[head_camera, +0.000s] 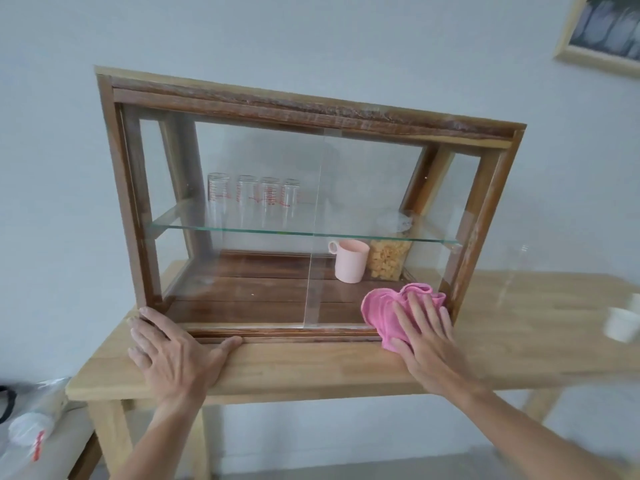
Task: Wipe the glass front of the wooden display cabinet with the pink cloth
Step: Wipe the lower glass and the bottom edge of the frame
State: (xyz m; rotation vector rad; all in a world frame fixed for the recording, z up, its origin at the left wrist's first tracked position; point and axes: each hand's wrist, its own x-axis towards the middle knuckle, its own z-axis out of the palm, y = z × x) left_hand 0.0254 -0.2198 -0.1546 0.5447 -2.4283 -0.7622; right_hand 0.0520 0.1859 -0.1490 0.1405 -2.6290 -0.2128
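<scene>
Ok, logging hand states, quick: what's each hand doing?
Left hand: open, resting on the table edge.
Right hand: open, pressing the pink cloth against the glass.

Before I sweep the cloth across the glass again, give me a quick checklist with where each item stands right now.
1. Cloth under the right hand, flat on the glass: ok.
2. Left hand bracing the cabinet at its lower left corner: ok.
3. Cabinet fully on the table: ok.
4. White cup clear of the right elbow's path: cannot tell, blurred.
5. Glass free of smears: not ok, hazy patches show.
</scene>
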